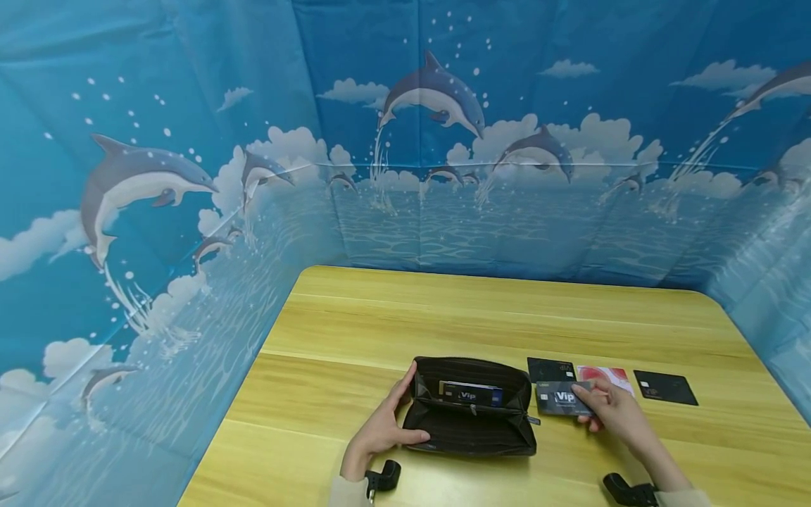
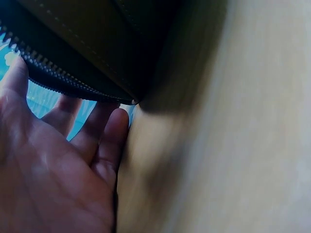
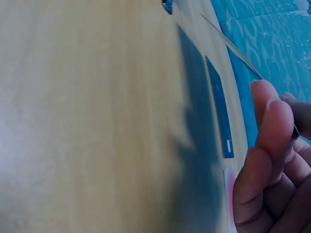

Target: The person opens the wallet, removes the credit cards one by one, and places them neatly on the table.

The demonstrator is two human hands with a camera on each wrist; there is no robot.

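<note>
A black zip-around wallet lies spread wide on the table, with cards, the front one marked "Vip", in its upper pocket. My left hand holds the wallet by its left side, thumb on the lower panel and fingers up along the upper one. In the left wrist view the fingers reach behind the toothed zip edge. Right of the wallet, my right hand pinches a grey "Vip" card between thumb and fingers. From the right wrist, that card appears edge-on, raised over the table.
Behind the held card lie a black card and a partly covered red-and-white card. Another black card lies farther right. The wooden table meets a blue dolphin-print curtain at the back and sides.
</note>
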